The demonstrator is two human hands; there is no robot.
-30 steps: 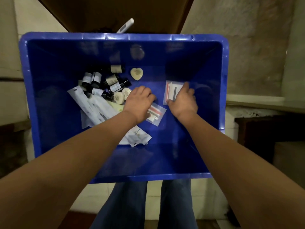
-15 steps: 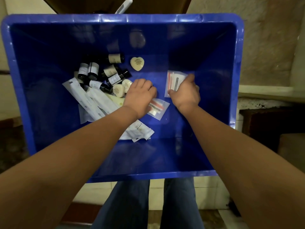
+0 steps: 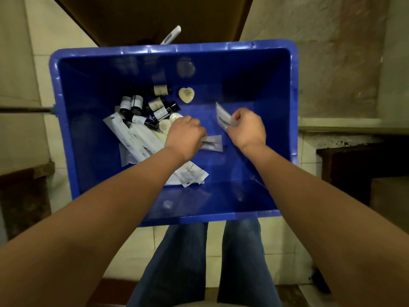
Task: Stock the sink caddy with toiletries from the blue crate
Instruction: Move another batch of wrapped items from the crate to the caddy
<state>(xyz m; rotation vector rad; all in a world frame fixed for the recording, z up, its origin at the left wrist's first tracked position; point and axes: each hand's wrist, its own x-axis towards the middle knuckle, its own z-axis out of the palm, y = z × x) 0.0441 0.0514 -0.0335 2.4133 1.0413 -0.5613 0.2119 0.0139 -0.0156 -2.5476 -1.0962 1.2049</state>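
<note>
The blue crate (image 3: 274, 134) fills the middle of the view. My right hand (image 3: 247, 129) is shut on a small clear sachet (image 3: 222, 115), lifted and tilted above the crate floor. My left hand (image 3: 184, 135) pinches a second clear sachet (image 3: 213, 144) that lies low near the floor. Left of my hands lie several small dark bottles (image 3: 155, 106), white tube packets (image 3: 132, 138), round soaps (image 3: 164, 126) and a heart-shaped soap (image 3: 186, 95). No sink caddy is in view.
A white object (image 3: 171, 35) sticks up behind the crate's far rim, under a brown door. Tiled walls stand on both sides, with a ledge (image 3: 345, 127) at the right. My legs in jeans (image 3: 199, 262) are below the crate.
My right hand has closed on the right sachet and raised it off the floor. My left hand has taken hold of the other sachet. The view has pulled back from the crate.
</note>
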